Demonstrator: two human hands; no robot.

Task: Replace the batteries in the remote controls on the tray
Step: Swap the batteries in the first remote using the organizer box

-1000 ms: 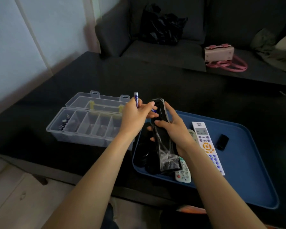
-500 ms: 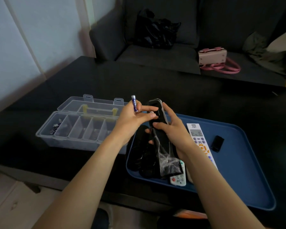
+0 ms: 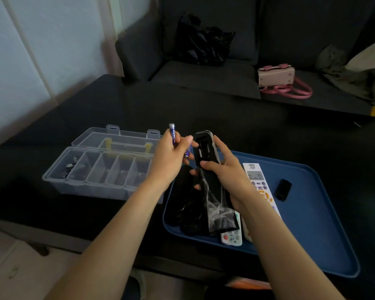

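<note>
Head view. The left hand [image 3: 168, 158] is curled around two purple batteries: one battery [image 3: 172, 135] stands upright above the fingers, and a second battery [image 3: 187, 152] shows between the fingers, just beside the remote.

The right hand [image 3: 222, 169] grips a black remote control [image 3: 205, 152], thumb across its front and fingers around its side. The remote is tilted up over the near left part of the blue tray [image 3: 312, 224], its battery compartment open and facing the camera. Clear plastic wrap [image 3: 214, 208] hangs about its lower half.

On the tray lie a white remote with coloured buttons [image 3: 259, 182], partly hidden by the right forearm, a small white remote [image 3: 232, 237] at the near edge, a black battery cover [image 3: 283, 189] apart to the right, and further dark remotes [image 3: 182, 204] at the left end, indistinct.

A clear plastic compartment box [image 3: 100, 169] stands open on the black table [image 3: 225, 113], just left of the tray; small items [image 3: 68, 168] lie in its leftmost compartment.

On the dark sofa [image 3: 204, 79] behind rest a black bag [image 3: 201, 44] and a pink handbag [image 3: 277, 76].
</note>
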